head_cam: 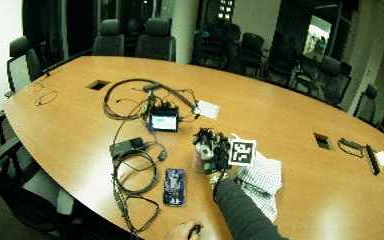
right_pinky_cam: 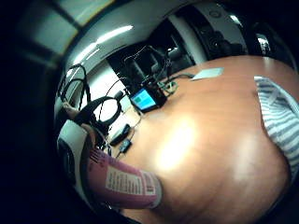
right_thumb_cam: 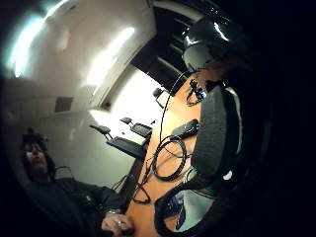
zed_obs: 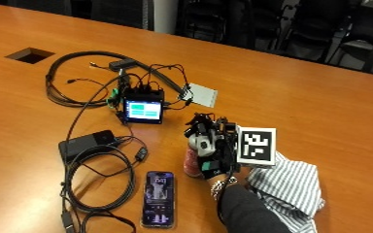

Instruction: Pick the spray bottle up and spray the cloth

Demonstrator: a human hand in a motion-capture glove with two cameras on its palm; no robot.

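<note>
Pink spray bottle (zed_obs: 192, 164) in gloved right hand's (zed_obs: 212, 145) curled fingers, just beside striped cloth (zed_obs: 290, 187), mid-table.

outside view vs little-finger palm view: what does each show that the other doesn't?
Only the outside view shows the phone and the gloved right hand wrapped around the pink spray bottle. Only the little-finger palm view shows the bottle's printed label up close. Both show the striped cloth lying on the table, the small lit screen and the cables.
</note>
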